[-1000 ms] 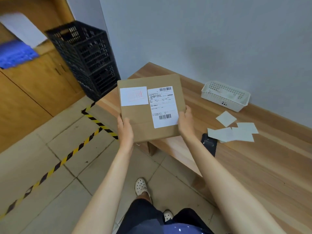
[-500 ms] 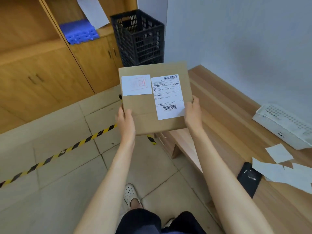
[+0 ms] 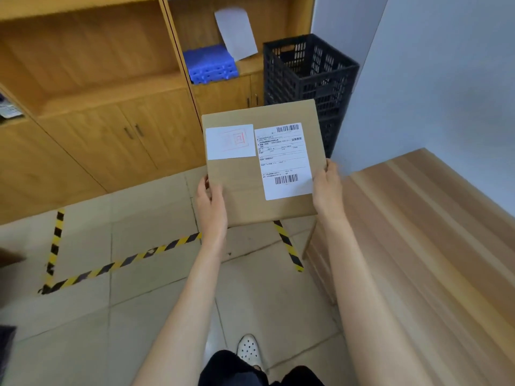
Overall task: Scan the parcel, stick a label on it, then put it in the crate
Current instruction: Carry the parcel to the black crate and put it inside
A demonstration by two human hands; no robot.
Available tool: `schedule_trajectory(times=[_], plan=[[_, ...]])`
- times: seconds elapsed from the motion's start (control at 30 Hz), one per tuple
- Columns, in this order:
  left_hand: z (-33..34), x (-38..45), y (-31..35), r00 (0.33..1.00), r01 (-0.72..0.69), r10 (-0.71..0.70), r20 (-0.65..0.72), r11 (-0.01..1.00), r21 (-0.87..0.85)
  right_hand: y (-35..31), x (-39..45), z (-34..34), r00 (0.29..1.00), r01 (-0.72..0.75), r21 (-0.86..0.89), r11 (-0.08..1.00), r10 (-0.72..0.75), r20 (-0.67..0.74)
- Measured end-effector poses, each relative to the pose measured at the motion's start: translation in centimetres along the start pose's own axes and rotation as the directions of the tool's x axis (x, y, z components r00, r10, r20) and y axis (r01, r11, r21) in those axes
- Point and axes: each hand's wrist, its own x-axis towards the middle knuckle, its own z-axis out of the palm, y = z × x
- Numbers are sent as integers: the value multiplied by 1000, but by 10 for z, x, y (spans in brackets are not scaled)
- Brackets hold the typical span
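Head view: a flat brown cardboard parcel [image 3: 250, 188] is held in the air in front of the person, above the tiled floor [image 3: 139, 316], with its labelled face turned up toward the camera. The left hand [image 3: 211, 203] grips the parcel's lower left edge, thumb on the top face. The right hand [image 3: 324, 188] grips the lower right edge, thumb lying beside the shipping label [image 3: 284, 161]. That label is white, bears a barcode at top and bottom, and sits on the right half of the face. A second white label with a faint red stamp [image 3: 230, 141] lies just to its left, the two nearly touching. The black slatted crate [image 3: 309, 76] stands on the floor beyond the parcel's far edge, against the grey wall [image 3: 446, 79] and beside the wooden cabinet [image 3: 111, 107]. A blue plastic tray [image 3: 209, 64] and a white sheet [image 3: 235, 34] rest on the cabinet shelf. The wooden counter [image 3: 432, 232] lies to the right. Yellow-and-black hazard tape [image 3: 125, 260] marks the floor. One white perforated shoe [image 3: 249, 349] is visible below.
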Motion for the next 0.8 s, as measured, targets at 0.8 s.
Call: schedule_trajectory(times=[0.8], plan=[[-49, 233, 18, 963, -116, 185, -193, 939, 323, -68, 162, 211, 971, 103, -127, 987, -72, 226]])
